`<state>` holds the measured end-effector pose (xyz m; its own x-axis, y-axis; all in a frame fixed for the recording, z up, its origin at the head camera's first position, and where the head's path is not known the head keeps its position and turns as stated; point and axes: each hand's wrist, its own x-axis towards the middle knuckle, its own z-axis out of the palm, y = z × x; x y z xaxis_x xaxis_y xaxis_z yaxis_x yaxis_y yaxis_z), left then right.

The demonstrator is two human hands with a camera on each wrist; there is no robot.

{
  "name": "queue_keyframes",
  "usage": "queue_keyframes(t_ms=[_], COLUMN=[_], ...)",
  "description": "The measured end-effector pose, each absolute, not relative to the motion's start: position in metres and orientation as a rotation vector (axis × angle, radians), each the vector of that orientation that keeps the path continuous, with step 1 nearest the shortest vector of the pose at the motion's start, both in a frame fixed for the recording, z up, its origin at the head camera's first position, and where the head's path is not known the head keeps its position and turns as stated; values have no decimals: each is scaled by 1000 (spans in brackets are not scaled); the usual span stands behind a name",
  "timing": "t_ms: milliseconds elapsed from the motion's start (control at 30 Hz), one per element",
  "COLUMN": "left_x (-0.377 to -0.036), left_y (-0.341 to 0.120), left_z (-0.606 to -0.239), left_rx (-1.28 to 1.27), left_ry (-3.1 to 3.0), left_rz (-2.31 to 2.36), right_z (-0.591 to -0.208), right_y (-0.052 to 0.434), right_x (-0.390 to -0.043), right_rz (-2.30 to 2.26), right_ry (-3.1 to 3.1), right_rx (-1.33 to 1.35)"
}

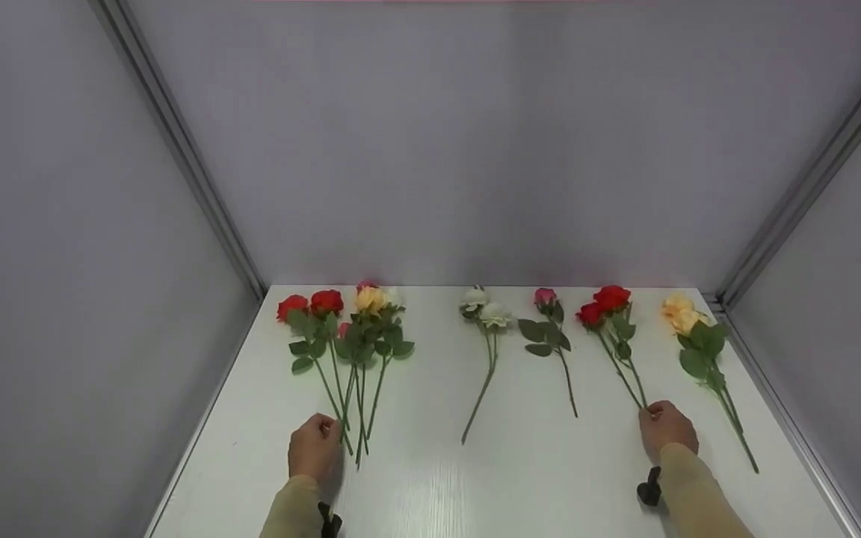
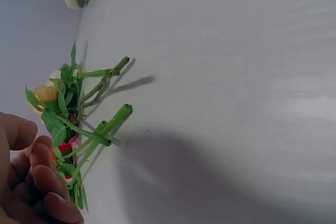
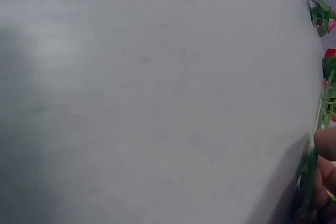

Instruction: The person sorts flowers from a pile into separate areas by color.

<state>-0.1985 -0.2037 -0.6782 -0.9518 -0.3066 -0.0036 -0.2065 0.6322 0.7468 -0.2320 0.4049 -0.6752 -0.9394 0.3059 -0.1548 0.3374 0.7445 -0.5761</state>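
Observation:
My left hand [image 1: 315, 447] is beside the stem ends of a mixed group of roses at the left. Its fingers [image 2: 50, 179] curl loosely, and nothing shows between them and the thumb. That group has red roses [image 1: 326, 302], a yellow rose [image 1: 371, 300], and pink and white blooms partly hidden behind leaves. Toward the right, my right hand [image 1: 668, 430] pinches the lower stems of two red roses [image 1: 611, 299], whose heads point to the back edge. In the right wrist view, the thumb and fingers close round a green stem [image 3: 311, 177].
White roses [image 1: 494, 315] lie near the middle of the white table [image 1: 430, 486]. A single pink rose [image 1: 545, 297] lies between them and the red pair. Yellow roses [image 1: 684, 317] lie at the far right. Grey panels [image 1: 430, 149] enclose the back and sides.

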Motion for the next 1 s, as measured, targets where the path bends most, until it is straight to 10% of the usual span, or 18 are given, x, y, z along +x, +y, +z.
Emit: queue_keyframes(t_ms=[1000], left_x=[-234], left_y=[-204], left_z=[-704], left_rx=[389], left_ry=[-2997], left_rz=[-932], right_z=[-676], right_y=[402], right_x=[-231], right_rz=[-969], right_ry=[2859], right_rx=[579])
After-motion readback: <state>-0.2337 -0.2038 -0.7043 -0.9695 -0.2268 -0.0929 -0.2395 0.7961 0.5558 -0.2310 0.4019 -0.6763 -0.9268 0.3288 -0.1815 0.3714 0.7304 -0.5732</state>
